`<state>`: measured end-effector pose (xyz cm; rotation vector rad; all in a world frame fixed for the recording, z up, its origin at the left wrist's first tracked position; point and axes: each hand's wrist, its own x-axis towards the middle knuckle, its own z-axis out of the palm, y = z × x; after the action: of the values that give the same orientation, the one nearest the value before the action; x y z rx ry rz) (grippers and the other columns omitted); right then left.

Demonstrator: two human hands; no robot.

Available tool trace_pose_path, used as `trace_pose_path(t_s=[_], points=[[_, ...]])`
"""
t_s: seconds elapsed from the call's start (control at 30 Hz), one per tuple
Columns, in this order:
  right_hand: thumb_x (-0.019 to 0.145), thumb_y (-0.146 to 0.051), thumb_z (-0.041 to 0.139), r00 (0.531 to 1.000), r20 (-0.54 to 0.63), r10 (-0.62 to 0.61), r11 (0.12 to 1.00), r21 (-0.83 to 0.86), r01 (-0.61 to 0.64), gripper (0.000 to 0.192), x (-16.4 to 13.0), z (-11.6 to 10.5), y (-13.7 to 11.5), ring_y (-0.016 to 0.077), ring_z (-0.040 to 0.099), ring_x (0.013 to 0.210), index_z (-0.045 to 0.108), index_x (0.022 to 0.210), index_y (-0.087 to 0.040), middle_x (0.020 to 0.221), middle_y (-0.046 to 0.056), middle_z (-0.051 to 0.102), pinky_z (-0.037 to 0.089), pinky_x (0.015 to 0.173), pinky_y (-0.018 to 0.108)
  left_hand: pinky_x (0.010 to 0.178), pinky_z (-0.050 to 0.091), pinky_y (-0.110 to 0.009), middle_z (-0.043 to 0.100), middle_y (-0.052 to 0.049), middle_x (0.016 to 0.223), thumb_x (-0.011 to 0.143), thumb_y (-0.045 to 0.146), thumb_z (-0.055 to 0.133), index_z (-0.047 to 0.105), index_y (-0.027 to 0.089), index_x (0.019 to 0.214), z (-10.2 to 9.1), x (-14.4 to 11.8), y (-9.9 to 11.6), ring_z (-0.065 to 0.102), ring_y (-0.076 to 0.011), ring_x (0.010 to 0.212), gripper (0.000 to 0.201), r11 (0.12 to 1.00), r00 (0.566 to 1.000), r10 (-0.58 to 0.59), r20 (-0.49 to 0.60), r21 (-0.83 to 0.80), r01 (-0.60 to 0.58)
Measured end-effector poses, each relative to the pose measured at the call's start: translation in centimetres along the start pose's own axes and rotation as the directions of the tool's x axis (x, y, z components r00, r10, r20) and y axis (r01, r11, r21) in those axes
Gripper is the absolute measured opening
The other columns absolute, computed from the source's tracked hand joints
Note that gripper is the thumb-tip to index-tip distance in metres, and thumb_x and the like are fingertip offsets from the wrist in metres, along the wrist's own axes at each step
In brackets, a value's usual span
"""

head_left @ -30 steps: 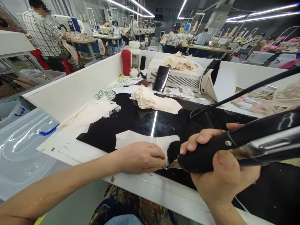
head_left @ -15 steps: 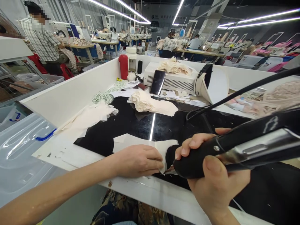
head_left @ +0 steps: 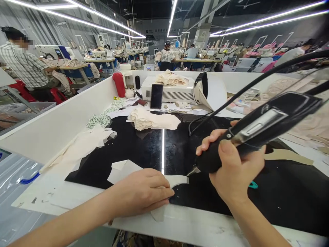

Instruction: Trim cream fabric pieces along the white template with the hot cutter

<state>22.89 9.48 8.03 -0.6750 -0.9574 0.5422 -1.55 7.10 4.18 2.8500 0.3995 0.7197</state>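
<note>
My left hand lies flat over a pale fabric piece, pressing it onto the black work surface. Parts of the piece show on both sides of the hand, and one end hangs towards the table's front edge. Wrapped in my right hand is a black corded hot knife with a metal plate on its side. Its thin metal tip is at the right end of the fabric, seemingly touching the edge. Behind the hands rests a stack of cream fabric pieces.
More cream fabric lies at the left. A phone leans on a white vented box; a red bottle stands nearby. The knife's black cord arches across the right. Low white walls border the table.
The view has swung right. My right hand has tilted the hot knife, and its tip now shows at the fabric's right end. The fabric under my left hand has turned and shifted.
</note>
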Motion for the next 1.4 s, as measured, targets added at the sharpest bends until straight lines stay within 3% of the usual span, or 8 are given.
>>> trace_pose_path(t_s=[0.1, 0.33, 0.67, 0.9, 1.13, 1.4], points=[[0.088, -0.042, 0.101, 0.998, 0.054, -0.011, 1.0, 0.004, 0.01, 0.044, -0.5, -0.2, 0.4, 0.0149, 0.07, 0.056, 0.066, 0.112, -0.03, 0.084, -0.009, 0.077, 0.063, 0.05, 0.031, 0.109, 0.064, -0.038, 0.083, -0.009, 0.117, 0.122, 0.023, 0.063, 0.076, 0.012, 0.132, 1.2, 1.5, -0.8, 0.079, -0.0229, 0.11, 0.02, 0.998, 1.0, 0.014, -0.016, 0.063, -0.013], [0.091, -0.046, 0.1, 0.997, 0.08, 0.004, 1.0, 0.006, -0.004, 0.045, -1.5, 0.0, 0.7, 0.0134, 0.071, 0.057, 0.063, 0.112, -0.029, 0.089, -0.008, 0.079, 0.064, 0.05, 0.028, 0.101, 0.066, -0.04, 0.077, -0.009, 0.117, 0.117, 0.032, 0.073, 0.074, 0.013, 0.136, 3.3, 3.0, -2.2, 0.077, -0.0251, 0.107, 0.027, 0.982, 0.997, 0.023, 0.071, 0.183, -0.036], [0.09, -0.042, 0.098, 0.998, 0.062, -0.032, 0.999, -0.011, 0.033, 0.041, -1.4, 1.0, 0.7, 0.0147, 0.068, 0.056, 0.062, 0.105, -0.03, 0.083, -0.007, 0.077, 0.065, 0.048, 0.028, 0.094, 0.065, -0.038, 0.074, -0.007, 0.114, 0.12, 0.035, 0.065, 0.072, 0.015, 0.132, 2.9, 2.0, -2.4, 0.072, -0.0237, 0.101, 0.024, 0.963, 0.995, -0.013, 0.103, 0.27, -0.016], [0.091, -0.037, 0.097, 0.997, 0.069, -0.027, 1.0, -0.005, 0.028, 0.037, -1.4, 0.8, 0.8, 0.0143, 0.068, 0.056, 0.063, 0.103, -0.03, 0.085, -0.007, 0.077, 0.064, 0.048, 0.028, 0.093, 0.065, -0.038, 0.075, -0.007, 0.115, 0.119, 0.032, 0.068, 0.072, 0.015, 0.134, 3.0, 1.9, -2.4, 0.073, -0.0237, 0.103, 0.023, 0.967, 0.996, -0.015, 0.09, 0.254, -0.009], [0.097, -0.037, 0.094, 0.996, 0.072, -0.044, 0.999, 0.031, 0.042, 0.035, -1.5, 0.5, 0.8, 0.0144, 0.07, 0.058, 0.065, 0.115, -0.031, 0.09, -0.006, 0.08, 0.066, 0.051, 0.028, 0.097, 0.064, -0.038, 0.076, -0.006, 0.116, 0.123, 0.032, 0.059, 0.072, 0.015, 0.132, 3.0, 1.8, -2.6, 0.072, -0.0235, 0.103, 0.024, 0.973, 0.997, -0.008, 0.083, 0.23, -0.011], [0.092, -0.041, 0.099, 0.997, 0.071, -0.033, 0.999, 0.022, 0.032, 0.041, -1.4, 0.8, 0.5, 0.0137, 0.07, 0.058, 0.063, 0.11, -0.03, 0.087, -0.007, 0.079, 0.065, 0.05, 0.026, 0.097, 0.065, -0.04, 0.076, -0.007, 0.116, 0.125, 0.032, 0.053, 0.072, 0.014, 0.133, 3.2, 1.9, -2.6, 0.072, -0.0234, 0.102, 0.026, 0.975, 0.997, -0.006, 0.083, 0.222, -0.013]])
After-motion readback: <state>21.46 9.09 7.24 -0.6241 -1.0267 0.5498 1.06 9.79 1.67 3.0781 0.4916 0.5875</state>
